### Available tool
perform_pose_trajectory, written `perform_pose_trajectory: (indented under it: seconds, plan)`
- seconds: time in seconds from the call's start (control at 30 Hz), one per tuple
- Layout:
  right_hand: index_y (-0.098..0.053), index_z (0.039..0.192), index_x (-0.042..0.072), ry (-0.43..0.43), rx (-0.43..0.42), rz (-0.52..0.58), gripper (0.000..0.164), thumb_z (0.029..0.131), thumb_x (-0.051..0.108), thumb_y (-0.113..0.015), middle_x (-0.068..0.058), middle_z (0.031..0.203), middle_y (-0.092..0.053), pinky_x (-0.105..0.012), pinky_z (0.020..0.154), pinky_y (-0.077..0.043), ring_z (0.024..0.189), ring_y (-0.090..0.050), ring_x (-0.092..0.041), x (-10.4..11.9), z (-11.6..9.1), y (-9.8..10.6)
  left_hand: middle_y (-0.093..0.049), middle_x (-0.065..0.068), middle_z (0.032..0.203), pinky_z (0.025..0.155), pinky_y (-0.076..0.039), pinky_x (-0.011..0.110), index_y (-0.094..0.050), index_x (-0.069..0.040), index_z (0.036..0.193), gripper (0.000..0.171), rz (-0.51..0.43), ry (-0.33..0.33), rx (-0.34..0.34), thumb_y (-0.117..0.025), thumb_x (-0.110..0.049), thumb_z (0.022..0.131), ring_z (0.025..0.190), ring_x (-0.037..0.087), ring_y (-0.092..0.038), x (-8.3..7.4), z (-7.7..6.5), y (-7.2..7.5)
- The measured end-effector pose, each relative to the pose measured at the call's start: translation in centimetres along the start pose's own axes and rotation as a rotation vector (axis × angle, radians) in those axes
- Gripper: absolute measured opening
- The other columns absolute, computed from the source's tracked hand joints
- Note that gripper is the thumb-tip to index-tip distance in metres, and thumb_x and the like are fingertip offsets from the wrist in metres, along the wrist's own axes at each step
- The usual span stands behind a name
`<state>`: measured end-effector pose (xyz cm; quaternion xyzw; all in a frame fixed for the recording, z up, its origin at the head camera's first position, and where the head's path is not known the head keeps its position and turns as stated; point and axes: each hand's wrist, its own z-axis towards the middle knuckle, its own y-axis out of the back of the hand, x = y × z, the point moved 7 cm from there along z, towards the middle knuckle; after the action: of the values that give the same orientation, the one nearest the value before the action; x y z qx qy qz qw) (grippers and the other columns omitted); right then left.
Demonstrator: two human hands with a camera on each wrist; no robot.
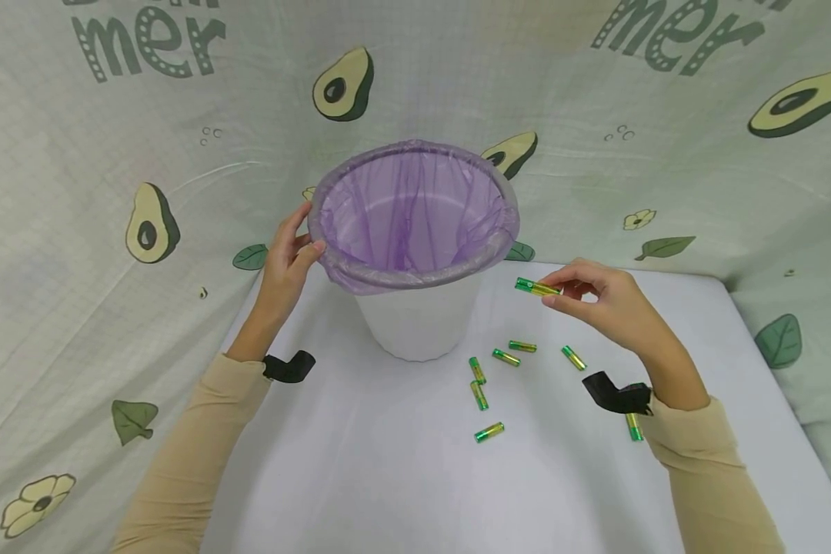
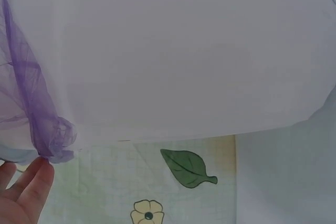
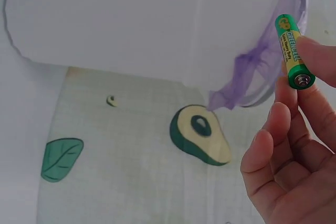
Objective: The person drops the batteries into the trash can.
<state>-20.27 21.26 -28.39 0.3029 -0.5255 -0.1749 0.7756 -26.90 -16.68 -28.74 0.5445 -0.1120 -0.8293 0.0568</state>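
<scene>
A white trash bin (image 1: 415, 315) lined with a purple plastic bag (image 1: 415, 208) stands upright at the back of the table. My left hand (image 1: 291, 258) holds its rim on the left side, thumb in front and fingers behind. In the left wrist view, fingertips (image 2: 39, 174) meet the bunched bag edge. Between thumb and fingers, my right hand (image 1: 595, 300) pinches a green and yellow battery (image 3: 291, 51) in the air, to the right of the bin and lower than its rim. The right wrist view shows the battery's metal tip and printed label.
Several more batteries lie loose on the white table (image 1: 360, 462): one battery (image 1: 489, 432) nearer the front, others to the right of the bin, and another battery (image 1: 634, 427) partly behind the right wrist. A patterned curtain (image 1: 249, 100) hangs behind and around the table.
</scene>
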Motion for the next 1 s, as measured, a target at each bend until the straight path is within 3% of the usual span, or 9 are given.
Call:
perform_pose_trajectory:
  seconds: [0.27,0.47,0.67,1.0]
  plan:
    - [-0.069,0.1,0.01,0.082,-0.02,0.004,0.018,0.082,0.008,-0.069,0.01,0.086,-0.061,-0.015,0.064,-0.04,0.076,-0.051,-0.006,2.9,1.7,1.6,-0.032,0.008,0.144,0.086,-0.044,0.013,-0.028,-0.011,0.147,0.058,0.008,-0.001,-0.002,-0.048,-0.013,0.092,0.115,0.02,-0.047,0.0,-0.1,0.0]
    - [-0.069,0.1,0.012,0.043,-0.009,-0.014,0.017,0.083,0.015,-0.068,0.008,0.088,-0.062,-0.016,0.065,-0.04,0.078,-0.053,-0.008,4.3,3.3,2.5,-0.033,0.009,0.144,0.086,-0.044,0.013,-0.029,-0.011,0.147,0.058,0.012,-0.006,-0.008,-0.048,-0.013,0.091,0.111,0.013,-0.048,0.0,0.0,0.0]
    - [-0.069,0.102,0.012,0.036,0.012,-0.032,0.019,0.084,0.019,-0.067,0.006,0.089,-0.062,-0.017,0.068,-0.04,0.081,-0.052,-0.01,6.0,5.2,3.0,-0.033,0.009,0.144,0.086,-0.044,0.012,-0.028,-0.011,0.147,0.058,0.012,-0.014,-0.008,-0.048,-0.012,0.092,0.112,0.016,-0.048,0.0,0.0,0.1]
    - [-0.07,0.1,0.011,0.107,0.058,-0.092,0.017,0.083,0.018,-0.068,0.002,0.084,-0.061,-0.017,0.066,-0.04,0.076,-0.052,-0.011,9.4,7.8,3.2,-0.035,0.01,0.141,0.085,-0.044,0.012,-0.029,-0.011,0.147,0.057,0.032,-0.009,-0.008,-0.048,-0.012,0.093,0.116,0.023,-0.048,0.0,-0.1,0.1]
